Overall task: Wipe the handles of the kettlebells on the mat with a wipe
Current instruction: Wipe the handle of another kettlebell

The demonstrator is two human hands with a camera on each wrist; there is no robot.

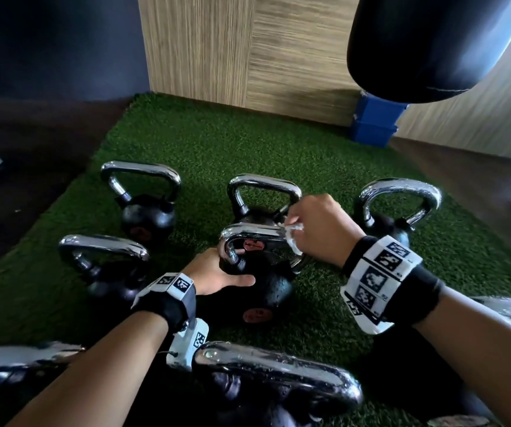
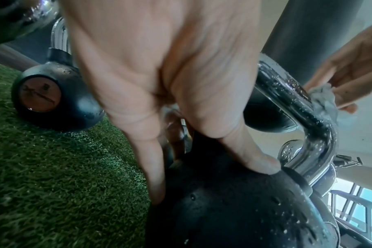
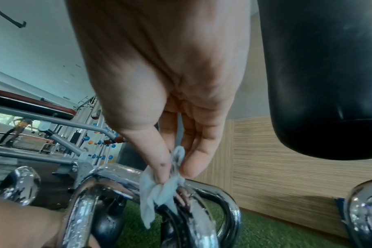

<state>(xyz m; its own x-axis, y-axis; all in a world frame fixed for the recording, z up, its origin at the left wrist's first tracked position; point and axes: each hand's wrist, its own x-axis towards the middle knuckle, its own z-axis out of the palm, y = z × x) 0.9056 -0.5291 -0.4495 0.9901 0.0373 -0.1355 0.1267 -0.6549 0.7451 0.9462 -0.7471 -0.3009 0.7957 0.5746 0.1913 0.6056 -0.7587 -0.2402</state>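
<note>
Several black kettlebells with chrome handles stand on the green turf mat (image 1: 248,143). My left hand (image 1: 235,269) grips the middle kettlebell (image 1: 268,292) at the left foot of its handle (image 1: 254,234). In the left wrist view the thumb (image 2: 255,161) lies on the black body (image 2: 234,209). My right hand (image 1: 291,232) pinches a crumpled white wipe (image 1: 293,237) against the right end of that handle. The right wrist view shows the wipe (image 3: 159,189) held between thumb and fingers, draped over the wet chrome handle (image 3: 214,191). The wipe (image 2: 325,100) also shows in the left wrist view.
Other kettlebells stand at back left (image 1: 143,195), left (image 1: 103,263), back right (image 1: 399,204) and close in front (image 1: 276,383). A black punching bag (image 1: 433,47) hangs at upper right over a blue block (image 1: 374,121). A wood-panelled wall (image 1: 248,57) bounds the mat's far edge.
</note>
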